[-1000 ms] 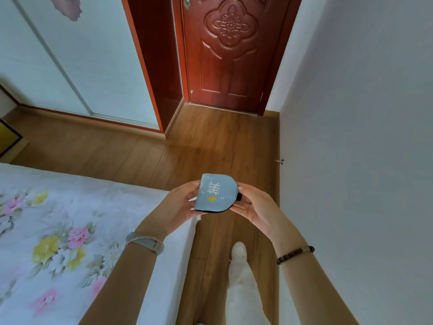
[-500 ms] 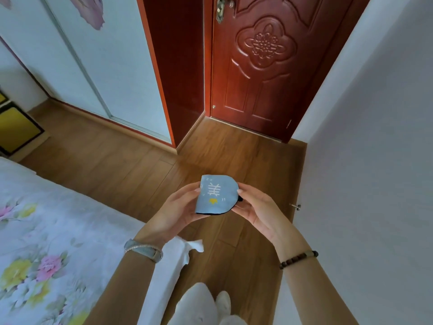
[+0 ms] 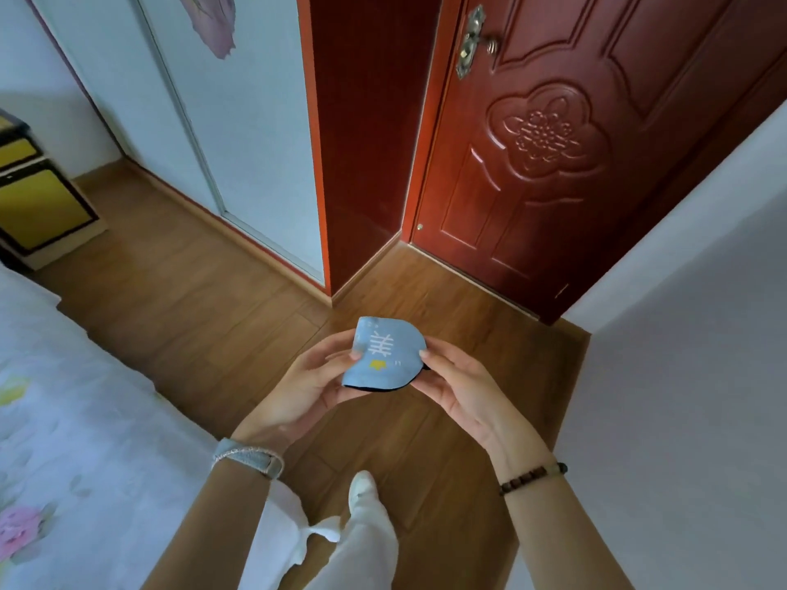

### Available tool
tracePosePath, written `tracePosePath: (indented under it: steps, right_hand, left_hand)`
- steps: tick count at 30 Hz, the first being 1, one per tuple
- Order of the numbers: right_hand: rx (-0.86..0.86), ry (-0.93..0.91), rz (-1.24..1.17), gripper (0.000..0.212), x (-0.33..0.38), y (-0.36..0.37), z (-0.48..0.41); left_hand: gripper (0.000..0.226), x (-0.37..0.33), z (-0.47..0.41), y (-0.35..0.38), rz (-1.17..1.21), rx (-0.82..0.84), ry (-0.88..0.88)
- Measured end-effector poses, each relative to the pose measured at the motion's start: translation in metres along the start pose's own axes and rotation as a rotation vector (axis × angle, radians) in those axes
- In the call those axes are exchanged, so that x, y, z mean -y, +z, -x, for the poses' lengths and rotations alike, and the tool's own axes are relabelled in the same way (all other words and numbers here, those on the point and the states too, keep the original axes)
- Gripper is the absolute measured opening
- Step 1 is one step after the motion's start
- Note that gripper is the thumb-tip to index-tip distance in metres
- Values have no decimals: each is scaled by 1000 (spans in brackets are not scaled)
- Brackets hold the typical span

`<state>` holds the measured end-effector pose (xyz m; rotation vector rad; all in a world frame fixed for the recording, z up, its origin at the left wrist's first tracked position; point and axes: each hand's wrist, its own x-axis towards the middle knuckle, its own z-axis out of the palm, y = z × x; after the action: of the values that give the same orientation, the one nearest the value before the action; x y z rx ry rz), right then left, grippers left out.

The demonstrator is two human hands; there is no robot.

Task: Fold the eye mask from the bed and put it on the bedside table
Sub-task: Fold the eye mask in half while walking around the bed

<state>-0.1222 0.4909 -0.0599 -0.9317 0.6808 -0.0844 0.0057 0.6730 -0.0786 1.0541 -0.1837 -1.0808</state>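
Observation:
The eye mask (image 3: 385, 357) is light blue with a white pattern, a small yellow mark and a dark underside. It is folded in half and held in the air above the wooden floor. My left hand (image 3: 308, 385) grips its left edge with the thumb on top. My right hand (image 3: 460, 387) pinches its right edge. A low cabinet with yellow fronts (image 3: 38, 206) stands at the far left beside the bed; I cannot tell if it is the bedside table.
The bed with a white floral cover (image 3: 64, 440) fills the lower left. A red-brown door (image 3: 553, 142) is ahead, white sliding wardrobe doors (image 3: 238, 121) to its left, and a white wall (image 3: 681, 376) close on the right. My leg and shoe (image 3: 362, 500) are below.
The view has tilted up and swung left, bringing the door handle and the yellow cabinet into sight. Both hands keep the same hold on the folded mask.

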Motion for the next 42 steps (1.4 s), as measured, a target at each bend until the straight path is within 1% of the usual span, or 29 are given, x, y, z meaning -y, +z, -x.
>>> tracePosePath:
  steps: [3, 6, 10, 14, 19, 23, 27, 31, 35, 42]
  right_hand:
    - [16, 35, 57, 32, 26, 11, -39]
    - [50, 38, 108, 32, 51, 29, -81]
    - [139, 48, 147, 28, 68, 64, -131]
    - [257, 93, 159, 26, 69, 110, -183]
    - [414, 169, 199, 17, 63, 180, -248]
    - [571, 207, 266, 22, 68, 241, -304]
    - [702, 212, 330, 27, 76, 309, -367]
    - [770, 221, 388, 30, 81, 380, -427]
    - [854, 252, 424, 34, 85, 452, -477]
    - [921, 334, 456, 32, 76, 558, -531]
  left_hand:
    - [39, -20, -30, -10, 52, -22, 13]
    - [47, -47, -55, -23, 106, -80, 40]
    - [50, -78, -69, -49, 131, -144, 99]
    - [51, -100, -71, -88, 166, -270, 185]
    - [47, -129, -72, -143, 204, -437, 281]
    - [40, -168, -78, -191, 179, -524, 357]
    - [40, -217, -94, -241, 117, -598, 430]
    - [38, -262, -112, -290, 163, -669, 519]
    - [45, -304, -121, -337, 248, -730, 597]
    - [44, -356, -121, -414, 350, -798, 699]
